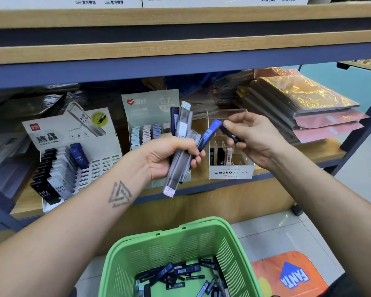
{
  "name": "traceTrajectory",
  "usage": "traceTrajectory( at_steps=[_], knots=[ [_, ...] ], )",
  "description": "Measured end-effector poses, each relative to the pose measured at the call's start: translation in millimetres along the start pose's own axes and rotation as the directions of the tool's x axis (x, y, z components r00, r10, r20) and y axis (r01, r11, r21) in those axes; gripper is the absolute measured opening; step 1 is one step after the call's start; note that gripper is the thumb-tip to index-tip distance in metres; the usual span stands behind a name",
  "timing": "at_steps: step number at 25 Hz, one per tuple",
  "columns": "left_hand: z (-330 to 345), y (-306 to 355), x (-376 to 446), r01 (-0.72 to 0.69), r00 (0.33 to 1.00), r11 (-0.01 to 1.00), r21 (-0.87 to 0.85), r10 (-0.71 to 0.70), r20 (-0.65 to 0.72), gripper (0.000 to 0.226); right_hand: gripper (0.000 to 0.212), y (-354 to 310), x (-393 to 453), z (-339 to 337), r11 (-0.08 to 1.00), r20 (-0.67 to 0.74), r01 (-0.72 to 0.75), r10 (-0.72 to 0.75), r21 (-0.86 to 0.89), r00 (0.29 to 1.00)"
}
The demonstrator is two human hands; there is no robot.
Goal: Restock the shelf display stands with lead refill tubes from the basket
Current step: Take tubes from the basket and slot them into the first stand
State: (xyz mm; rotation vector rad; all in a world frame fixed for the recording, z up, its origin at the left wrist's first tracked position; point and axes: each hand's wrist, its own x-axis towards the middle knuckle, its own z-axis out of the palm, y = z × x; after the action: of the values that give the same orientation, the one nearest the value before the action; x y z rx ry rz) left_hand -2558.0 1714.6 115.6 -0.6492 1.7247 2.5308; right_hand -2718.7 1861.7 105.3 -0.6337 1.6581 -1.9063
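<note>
Only the head view here. Mid-frame, the left hand [169, 157] was wrapped around a bundle of lead refill tubes [181, 146], standing roughly upright with a slight lean, tops pointing to the upper shelf. One blue tube [209, 132] fanned out of that bundle toward the right. The right hand [251, 136], just right of centre, was pinching a dark tube [230, 133] between thumb and fingers, its long axis slanting down to the right (I couldn't tell whether it touched the blue one).

Directly below and behind that right hand sat the MONO display box [231, 168], slots open upward, a few tubes already in. So the right hand was clearly the closer one, and I'd guess the dark tube needed tipping upright before it dropped into a slot.

The two other stands, the black-crystal stand [73, 146] at left and the 0.7 stand [150, 116] in the middle, lay further off. The green basket [180, 254] at the bottom centre had plenty more tubes.
</note>
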Motion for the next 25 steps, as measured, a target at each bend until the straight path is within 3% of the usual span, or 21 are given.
traceTrajectory(
  at_steps=[3, 6, 16, 25],
  knots=[
    [-2.8, 7.3, 2.0, -0.045, 0.997, 0.985, -0.164, 0.034, -0.069, 0.017, 0.017, 2.7, -3.5, -1.7, 0.999, 0.061, -0.03, 0.032, -0.045, 0.998],
    [-3.5, 10.3, 4.2, -0.089, 0.992, 0.971, -0.22, 0.066, -0.109, 0.025, 0.024, 4.0, -7.7, -3.5, 0.998, 0.107, -0.027, 0.034, -0.063, 0.994],
    [-1.7, 8.7, -0.1, -0.067, 0.985, 0.982, -0.176, 0.037, -0.17, 0.018, 0.029, 8.0, -5.1, -5.3, 0.926, 0.18, 0.141, -0.081, -0.35, 0.98],
    [-2.4, 9.1, -0.4, -0.069, 0.984, 0.985, -0.16, 0.04, -0.173, 0.019, 0.025, 0.3, -8.3, -6.9, 0.714, 0.249, 0.359, -0.26, -0.601, 0.933]
  ],
)
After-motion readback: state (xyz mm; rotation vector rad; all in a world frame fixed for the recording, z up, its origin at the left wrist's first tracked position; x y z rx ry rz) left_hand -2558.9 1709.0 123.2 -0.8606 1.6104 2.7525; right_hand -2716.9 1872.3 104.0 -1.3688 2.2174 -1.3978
